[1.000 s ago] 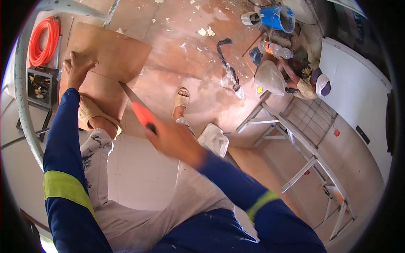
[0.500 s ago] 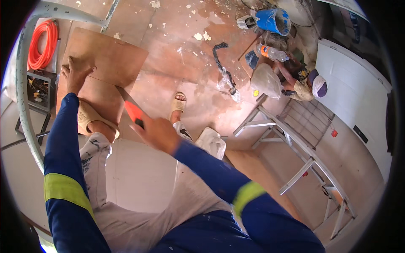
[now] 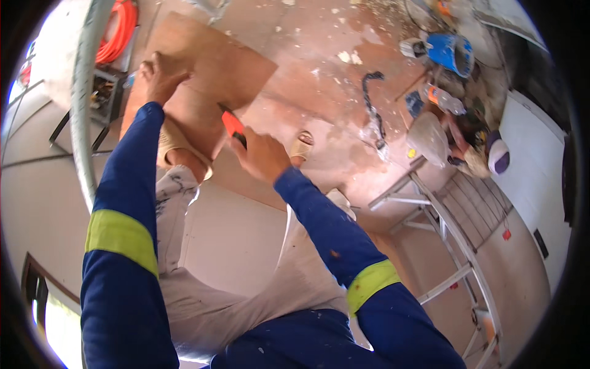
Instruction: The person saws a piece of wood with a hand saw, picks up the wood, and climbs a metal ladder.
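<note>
A brown wooden board [image 3: 215,67] lies low at the left. My left hand [image 3: 163,77] rests on top of it with the fingers spread, holding nothing. My right hand [image 3: 263,155] is closed round the orange and black handle of a handsaw [image 3: 233,125]. Only a short dark piece of its blade shows, at the board's right edge. My left foot, in a tan sandal [image 3: 175,144], is on the near part of the board. My other sandal [image 3: 302,146] stands on the floor to the right of the saw.
A metal frame post [image 3: 83,111] rises at the left, by a coiled orange hose [image 3: 120,34]. An aluminium ladder [image 3: 452,227] lies at the right. Beyond it a person [image 3: 473,147] crouches near a clear bottle [image 3: 445,98] and a blue bucket [image 3: 450,54]. Debris dots the floor.
The view has shifted, so the scene sits further right and the board appears turned. My right hand has moved the handsaw up and away along the board's edge. My left hand stays on the board.
</note>
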`<state>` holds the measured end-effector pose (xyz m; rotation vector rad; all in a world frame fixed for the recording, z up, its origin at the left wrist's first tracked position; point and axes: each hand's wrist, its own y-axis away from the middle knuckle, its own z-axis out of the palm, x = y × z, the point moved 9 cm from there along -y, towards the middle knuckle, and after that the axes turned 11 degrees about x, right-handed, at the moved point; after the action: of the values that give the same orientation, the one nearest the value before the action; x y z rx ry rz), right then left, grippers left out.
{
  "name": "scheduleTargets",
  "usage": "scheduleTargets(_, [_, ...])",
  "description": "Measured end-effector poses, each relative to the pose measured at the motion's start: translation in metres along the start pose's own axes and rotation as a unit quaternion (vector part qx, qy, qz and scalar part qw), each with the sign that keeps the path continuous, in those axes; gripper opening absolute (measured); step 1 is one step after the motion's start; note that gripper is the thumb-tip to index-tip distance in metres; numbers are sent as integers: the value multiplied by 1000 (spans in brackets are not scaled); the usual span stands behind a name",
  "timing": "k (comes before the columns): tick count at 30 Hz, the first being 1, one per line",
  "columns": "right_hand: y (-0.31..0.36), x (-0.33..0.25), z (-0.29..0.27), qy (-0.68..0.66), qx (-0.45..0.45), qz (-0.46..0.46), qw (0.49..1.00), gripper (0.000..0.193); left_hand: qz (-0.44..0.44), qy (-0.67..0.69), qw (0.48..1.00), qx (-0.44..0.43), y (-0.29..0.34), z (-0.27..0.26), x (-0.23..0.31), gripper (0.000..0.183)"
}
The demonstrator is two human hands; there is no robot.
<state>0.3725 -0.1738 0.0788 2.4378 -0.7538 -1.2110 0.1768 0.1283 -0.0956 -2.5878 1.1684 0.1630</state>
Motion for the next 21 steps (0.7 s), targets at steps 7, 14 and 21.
scheduleTargets(7, [162, -23, -140, -33, -87, 102, 990, 44, -332, 221, 890, -221, 5, -25, -10, 148])
scheduleTargets(14, [21, 29, -14, 59, -17, 44, 997, 45, -358, 219, 885, -204, -25, -40, 35, 150])
scheduleTargets(21, [164, -5, -127, -10, -69, 79, 994, 41, -349, 232, 879, -225, -3, -37, -6, 154])
